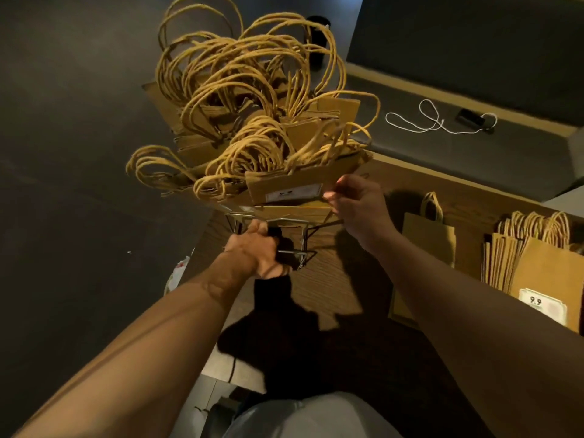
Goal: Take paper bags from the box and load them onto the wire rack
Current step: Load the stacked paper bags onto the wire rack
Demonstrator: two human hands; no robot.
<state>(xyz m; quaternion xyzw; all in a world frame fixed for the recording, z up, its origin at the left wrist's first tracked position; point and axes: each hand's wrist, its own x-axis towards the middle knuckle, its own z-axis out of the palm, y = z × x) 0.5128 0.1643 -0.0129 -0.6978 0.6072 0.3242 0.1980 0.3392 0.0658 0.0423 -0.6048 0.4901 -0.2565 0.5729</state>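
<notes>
The silver wire rack [286, 230] stood at the centre of the view on the brown wood-grain counter [341, 279], and it was crammed with flat brown paper bags with twisted paper handles [252, 121], their loops fanning out toward twelve o'clock. The left hand [257, 251] was curled tightly round a lower wire of the rack's frame, just at six o'clock of the bags. The right hand [354, 200], at three o'clock of the rack, pinched the near corner of the front brown paper bag with a white "9.9" price label [297, 184] between thumb and fingertips, this bag sitting foremost in the rack and tilted toward the camera.

At three o'clock of the rack, well apart from it, a single flat brown paper bag [426, 245] lay on the counter. Just beyond it, at the right edge of the view, a leaning stack of brown paper bags [537, 263] stood with its handles up, the front one bearing a "9.9" label as well. At one o'clock, on a darker ledge behind the counter, lay a looped white cord [429, 121] beside a small black object [471, 116]. Whether any box was in view could not be told.
</notes>
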